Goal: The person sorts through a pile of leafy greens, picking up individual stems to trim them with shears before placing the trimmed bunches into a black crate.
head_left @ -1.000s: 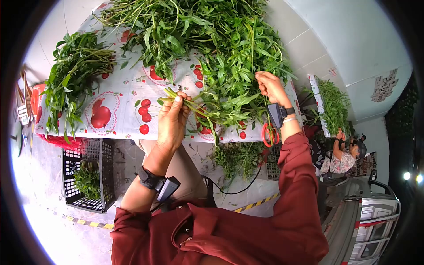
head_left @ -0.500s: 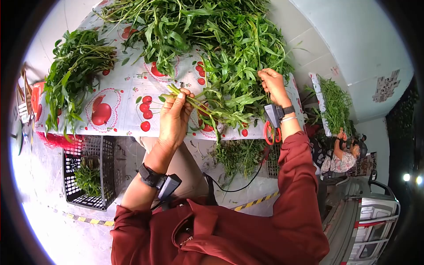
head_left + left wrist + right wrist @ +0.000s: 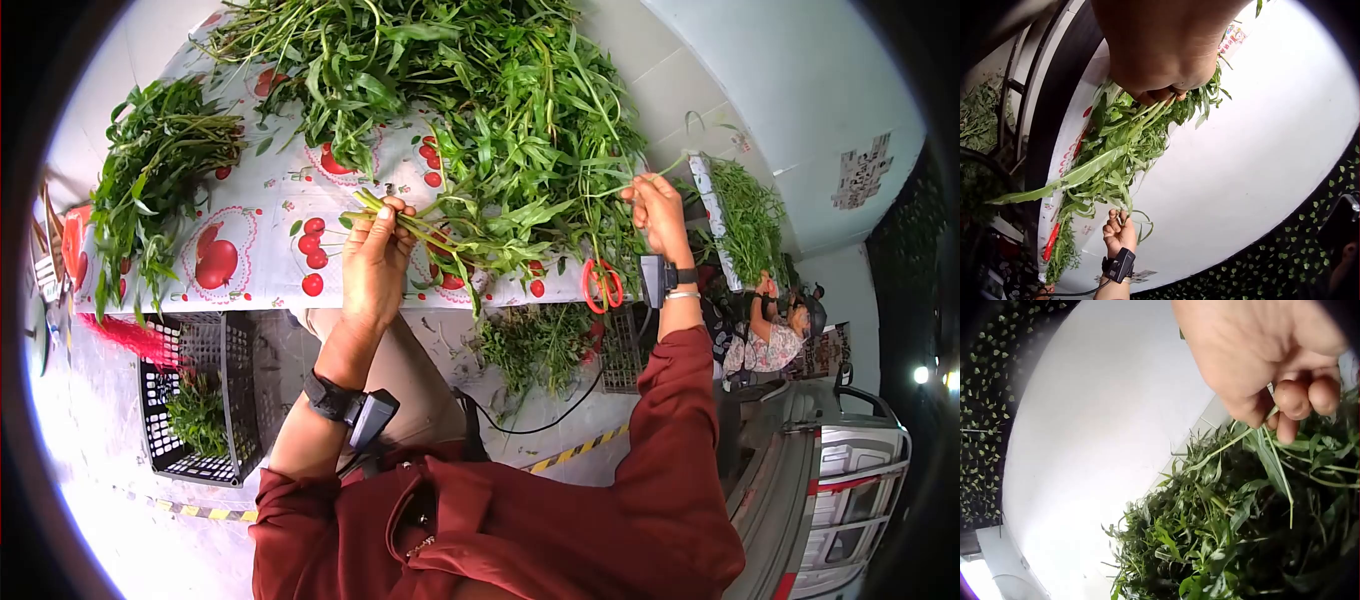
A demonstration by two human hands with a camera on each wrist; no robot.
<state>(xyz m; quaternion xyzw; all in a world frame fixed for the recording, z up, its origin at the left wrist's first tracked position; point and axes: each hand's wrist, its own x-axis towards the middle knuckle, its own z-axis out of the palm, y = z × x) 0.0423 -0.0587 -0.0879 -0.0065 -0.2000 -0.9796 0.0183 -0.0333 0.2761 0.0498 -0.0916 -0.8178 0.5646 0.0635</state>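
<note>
My left hand [image 3: 372, 262] grips a small bunch of water spinach by its pale cut stems [image 3: 368, 200], the ends poking out past the thumb. Its leafy part [image 3: 520, 222] trails right across the table. My right hand [image 3: 660, 212], fingers curled, pinches a thin green stem [image 3: 1235, 442] beside the right edge of the large leafy pile [image 3: 490, 90]. In the left wrist view the bunch's stems [image 3: 1147, 119] run out beneath the left hand, with a long leaf [image 3: 1088, 172] sticking out sideways.
A tablecloth [image 3: 260, 230] with a cherry print covers the table. A second leafy heap [image 3: 160, 160] lies at the left. Red-handled scissors [image 3: 617, 290] hang at the front edge. Below stands a black crate [image 3: 232, 400] with greens. Another person [image 3: 775, 335] works at the far right.
My right hand has moved right, away from the pile, with a thin stem pinched in its fingers. The left hand keeps its grip on the bunch and shifts slightly left in view.
</note>
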